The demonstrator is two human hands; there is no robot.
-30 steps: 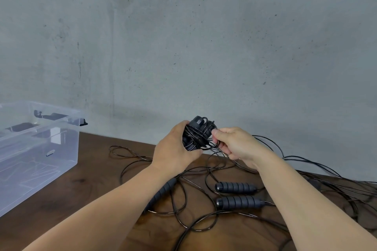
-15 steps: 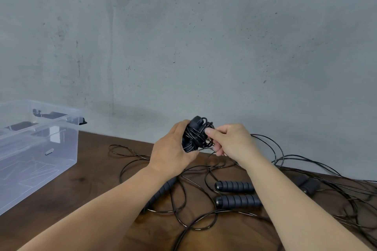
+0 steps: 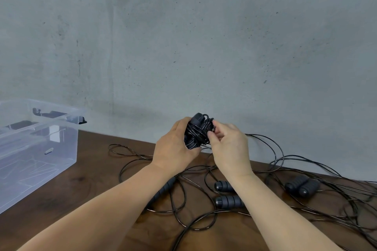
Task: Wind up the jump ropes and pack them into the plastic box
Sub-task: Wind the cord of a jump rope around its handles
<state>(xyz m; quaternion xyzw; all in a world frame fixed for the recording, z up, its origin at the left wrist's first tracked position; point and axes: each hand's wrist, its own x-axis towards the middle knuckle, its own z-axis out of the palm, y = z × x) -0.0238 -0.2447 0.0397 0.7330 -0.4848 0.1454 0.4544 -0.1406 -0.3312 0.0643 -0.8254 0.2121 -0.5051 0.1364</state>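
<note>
A wound black jump rope bundle [image 3: 199, 130], cord wrapped round its handles, is held up above the table. My left hand [image 3: 175, 149] grips the bundle from the left. My right hand [image 3: 228, 146] pinches the cord at the bundle's right side. Loose black cord [image 3: 271, 144] trails from there to the right. More jump ropes lie unwound on the wooden table [image 3: 71, 193]: two ribbed handles [image 3: 226, 194] under my right forearm, another handle [image 3: 163, 189] under my left wrist, a pair of handles [image 3: 303, 185] at the right. The clear plastic box [image 3: 51, 161] stands at the left.
A grey concrete wall rises directly behind the table. Tangled cord loops [image 3: 336, 210] spread over the right half of the table and toward its front edge. The box has black latches [image 3: 82, 121] on its rim.
My right hand moved left and closer onto the bundle, working the cord against it. The view shifted a little, bringing the pair of handles at the right into sight.
</note>
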